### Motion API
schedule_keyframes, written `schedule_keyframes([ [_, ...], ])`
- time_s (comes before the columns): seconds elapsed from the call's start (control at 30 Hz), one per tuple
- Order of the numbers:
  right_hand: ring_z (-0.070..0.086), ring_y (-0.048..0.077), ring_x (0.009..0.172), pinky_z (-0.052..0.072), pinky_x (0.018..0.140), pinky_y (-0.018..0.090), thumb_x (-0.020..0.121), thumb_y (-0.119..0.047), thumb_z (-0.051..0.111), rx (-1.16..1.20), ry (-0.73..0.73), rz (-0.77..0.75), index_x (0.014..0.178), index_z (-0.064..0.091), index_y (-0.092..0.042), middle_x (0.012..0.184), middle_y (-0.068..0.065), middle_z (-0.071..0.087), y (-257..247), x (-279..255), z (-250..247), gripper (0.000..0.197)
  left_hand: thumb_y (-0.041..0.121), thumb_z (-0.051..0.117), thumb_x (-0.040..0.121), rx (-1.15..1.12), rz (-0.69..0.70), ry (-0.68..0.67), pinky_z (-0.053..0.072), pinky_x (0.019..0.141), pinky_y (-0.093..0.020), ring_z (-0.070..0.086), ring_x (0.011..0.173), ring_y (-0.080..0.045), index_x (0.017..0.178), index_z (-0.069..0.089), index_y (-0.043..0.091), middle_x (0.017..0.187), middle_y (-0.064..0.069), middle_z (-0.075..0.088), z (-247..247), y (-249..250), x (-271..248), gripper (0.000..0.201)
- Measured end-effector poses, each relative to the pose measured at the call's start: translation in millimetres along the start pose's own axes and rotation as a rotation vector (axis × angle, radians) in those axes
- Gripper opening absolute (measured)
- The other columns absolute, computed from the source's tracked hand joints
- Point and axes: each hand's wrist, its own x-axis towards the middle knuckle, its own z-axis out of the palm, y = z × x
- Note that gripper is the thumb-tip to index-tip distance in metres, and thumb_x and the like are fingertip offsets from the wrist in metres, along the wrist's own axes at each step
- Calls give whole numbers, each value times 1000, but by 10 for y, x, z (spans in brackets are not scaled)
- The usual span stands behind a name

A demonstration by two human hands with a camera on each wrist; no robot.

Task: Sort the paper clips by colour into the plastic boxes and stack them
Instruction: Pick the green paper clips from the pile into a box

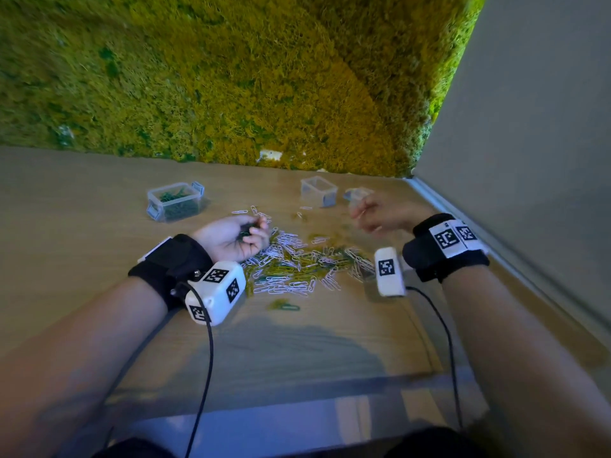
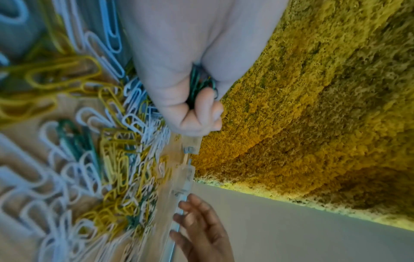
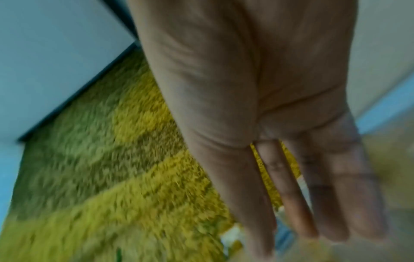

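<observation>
A mixed pile of white, yellow and green paper clips (image 1: 297,262) lies mid-table. My left hand (image 1: 251,233) rests palm up at the pile's left edge, fingers curled round a bunch of green clips (image 2: 201,83). A clear box (image 1: 175,201) at the back left holds green clips. An empty clear box (image 1: 319,190) stands behind the pile, and a second clear one (image 1: 357,195) is partly hidden by my right hand (image 1: 363,216). That hand is blurred and hovers over the table with straight fingers (image 3: 291,195); I see nothing in it.
A moss wall (image 1: 264,77) rises behind the table and a grey wall (image 1: 529,127) closes the right side. A few stray clips (image 1: 284,305) lie in front of the pile. Cables run from both wrist cameras toward the front edge.
</observation>
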Motion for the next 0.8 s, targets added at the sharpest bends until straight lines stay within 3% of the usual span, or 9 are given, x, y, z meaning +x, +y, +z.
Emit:
schedule_keyframes([
  [0.1,59,21,107,50,97,39,81,-25,75,-221,-176,109,123,58,-16,116,2,60,170,-46,90,47,19,32,100,27,-36,-24,29,34,-12,42,42,-8,76,47,6,63,-2,46,49,-105,18,32],
  [0.2,54,17,106,46,95,33,78,-38,76,-282,-233,24,132,53,-22,111,-6,53,69,-69,269,61,20,31,100,68,-62,-47,29,34,-12,42,42,-8,76,47,6,63,-2,46,86,-170,14,32],
  [0.3,53,12,82,46,65,21,81,-23,75,-385,-219,-90,124,55,-17,97,-6,50,-130,-56,465,48,20,30,101,94,-64,-60,31,34,-13,43,44,-7,79,47,6,64,-2,47,102,-193,-3,31],
  [0.37,56,13,74,45,56,20,84,-12,70,-369,-166,-128,116,58,-11,87,-5,51,-192,-10,555,35,21,30,101,124,-61,-61,32,35,-13,42,45,-7,81,47,7,64,-1,47,109,-206,-19,30],
  [0.5,56,19,76,46,69,30,93,-7,57,-148,-8,-133,99,57,1,86,9,61,-172,40,473,10,21,30,100,127,-69,-85,32,35,-13,43,44,-7,82,46,7,64,-1,47,108,-200,-43,28],
  [0.57,59,23,88,50,83,37,96,-2,47,16,32,-95,97,59,2,97,16,64,-121,66,366,12,21,31,100,116,-71,-96,33,35,-13,44,45,-7,83,47,7,65,-2,48,85,-190,-31,27],
  [0.63,62,23,92,54,88,37,96,5,42,206,6,-32,87,56,-4,96,12,61,-82,42,302,19,20,31,100,122,-74,-104,34,35,-14,44,46,-7,86,48,6,66,-2,48,77,-195,-15,26],
  [0.7,61,21,95,56,81,32,95,7,43,258,-16,7,82,53,-5,96,9,60,-26,20,266,20,18,29,100,138,-74,-105,36,36,-14,45,48,-7,88,49,5,68,-3,49,80,-212,-2,27],
  [0.8,61,19,85,51,65,22,93,2,50,43,21,23,99,56,3,91,3,62,-26,-55,215,9,15,30,100,167,-69,-103,40,39,-13,47,53,-8,91,51,5,72,-5,52,88,-247,9,25],
])
